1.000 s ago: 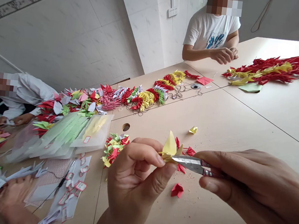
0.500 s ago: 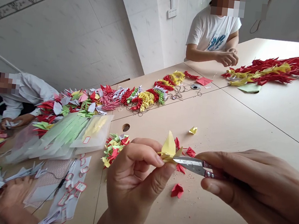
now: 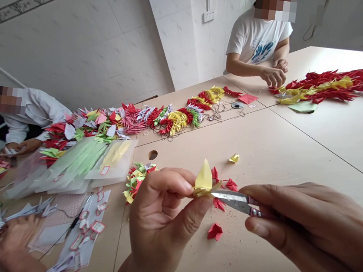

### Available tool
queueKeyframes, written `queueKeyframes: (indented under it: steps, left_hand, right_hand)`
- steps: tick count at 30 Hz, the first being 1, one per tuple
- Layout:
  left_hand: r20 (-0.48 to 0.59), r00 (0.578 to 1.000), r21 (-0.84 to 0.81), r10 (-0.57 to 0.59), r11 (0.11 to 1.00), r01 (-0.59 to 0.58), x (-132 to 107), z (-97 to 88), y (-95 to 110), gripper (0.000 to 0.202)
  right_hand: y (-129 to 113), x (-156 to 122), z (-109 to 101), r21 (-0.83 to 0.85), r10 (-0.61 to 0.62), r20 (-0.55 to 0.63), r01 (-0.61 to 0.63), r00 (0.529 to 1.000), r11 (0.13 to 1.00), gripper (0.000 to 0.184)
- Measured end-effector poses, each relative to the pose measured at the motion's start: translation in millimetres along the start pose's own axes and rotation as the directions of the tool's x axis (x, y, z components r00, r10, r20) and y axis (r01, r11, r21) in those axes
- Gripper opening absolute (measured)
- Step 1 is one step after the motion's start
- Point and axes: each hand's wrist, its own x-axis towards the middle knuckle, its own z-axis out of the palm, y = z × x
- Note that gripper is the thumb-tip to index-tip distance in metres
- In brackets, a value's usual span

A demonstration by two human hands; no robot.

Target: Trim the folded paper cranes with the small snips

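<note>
My left hand [image 3: 161, 221] pinches a small yellow folded paper crane [image 3: 204, 181] between thumb and forefinger, held above the table. My right hand [image 3: 314, 238] grips small metal scissors [image 3: 236, 201], whose blades touch the underside of the crane. Below them on the beige table [image 3: 265, 145] lie red folded paper pieces [image 3: 215, 230] and tiny paper scraps. A small heap of mixed coloured cranes [image 3: 137, 180] sits just left of my left hand.
Long strings of coloured paper cranes [image 3: 170, 119] cross the table; a red and yellow bundle [image 3: 331, 85] lies at the far right. Clear packs of paper [image 3: 89, 162] lie to the left. Three other people work around the table: one opposite, one left, another's hands at bottom left.
My hands and the scissors have barely shifted. The person opposite has reached a hand toward the red and yellow bundle.
</note>
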Motion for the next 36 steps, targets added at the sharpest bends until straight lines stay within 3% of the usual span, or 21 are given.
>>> queueKeyframes:
  steps: [3,11,15,19,23,29,32,36]
  left_hand:
    - [-0.042,0.997,0.067,0.063,0.996,-0.06,-1.0,0.7,-1.0,0.045]
    - [0.038,0.972,0.211,0.233,0.949,-0.236,-3.8,-6.7,-15.0,0.043]
    - [0.095,0.941,0.331,0.324,0.882,-0.336,-9.1,-14.6,-18.6,0.038]
    - [0.133,0.944,0.562,0.302,0.761,-0.323,-13.8,-15.9,-7.7,0.005]
    - [0.172,0.931,0.658,0.322,0.666,-0.352,-15.6,-14.8,1.2,0.013]
    - [0.159,0.932,0.669,0.324,0.659,-0.343,-14.5,-15.4,1.0,0.011]
    - [0.163,0.924,0.659,0.347,0.658,-0.363,-14.0,-15.0,0.9,0.01]
    - [0.166,0.928,0.666,0.334,0.656,-0.355,-12.3,-16.2,0.0,0.009]
  right_hand:
    - [-1.4,1.7,0.9,-0.023,0.001,0.006,0.0,1.0,1.0,0.019]
    - [-0.3,2.1,9.4,-0.004,0.041,0.03,-0.041,0.999,0.999,0.018]
    - [-1.5,-0.5,9.2,-0.031,0.036,0.013,-0.035,0.999,0.999,0.02]
    - [-3.0,-1.8,9.6,-0.055,0.026,-0.001,-0.026,1.0,0.998,0.024]
    - [-2.8,-1.8,12.6,-0.047,0.039,-0.017,-0.04,0.999,0.998,0.022]
    - [8.8,-23.6,10.5,0.008,0.114,-0.032,-0.113,0.993,0.994,0.032]
    - [14.6,-40.4,7.8,0.032,0.113,-0.028,-0.112,0.993,0.993,0.043]
    - [14.0,-45.0,7.7,0.059,0.108,-0.021,-0.107,0.994,0.993,0.045]
